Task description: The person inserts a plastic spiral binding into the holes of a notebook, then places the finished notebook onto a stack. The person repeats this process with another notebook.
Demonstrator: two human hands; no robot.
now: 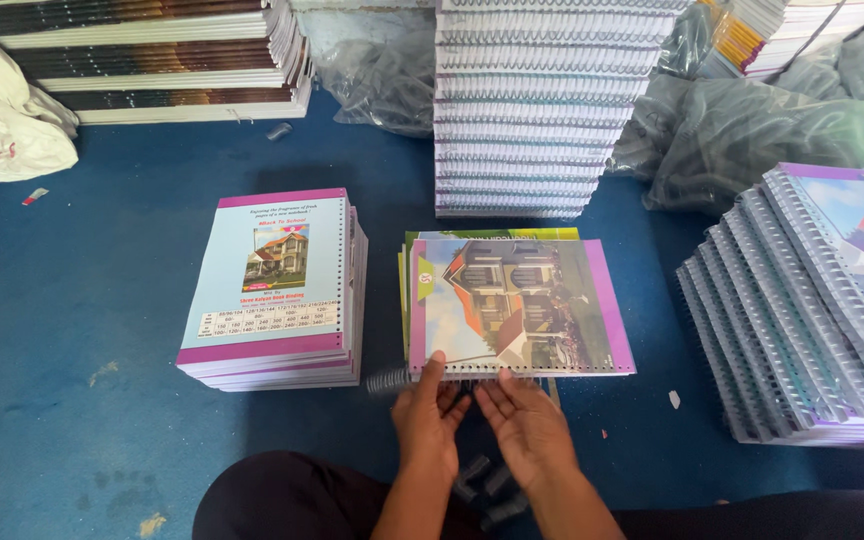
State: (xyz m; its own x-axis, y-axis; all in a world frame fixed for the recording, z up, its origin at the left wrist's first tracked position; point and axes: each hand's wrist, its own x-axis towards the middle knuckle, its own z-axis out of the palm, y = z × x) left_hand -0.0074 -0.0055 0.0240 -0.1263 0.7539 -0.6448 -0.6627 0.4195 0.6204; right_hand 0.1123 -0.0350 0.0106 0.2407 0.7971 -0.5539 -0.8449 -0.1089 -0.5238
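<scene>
Both hands meet at the punched near edge of a glossy notebook (520, 305): left hand (430, 412) pinches a dark wire coil (388, 380), right hand (524, 420) lies spread, palm up. Leftward sits a square unbound stack (274, 285); rightward, spiral-bound notebooks (802, 300) fan across blue carpet (72, 300).

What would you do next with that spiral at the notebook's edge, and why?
Probably keep twisting the dark wire spiral along the punched near edge of the purple-bordered house-picture notebook: it sticks out left of the left hand, and the right hand rests at that edge.
</scene>
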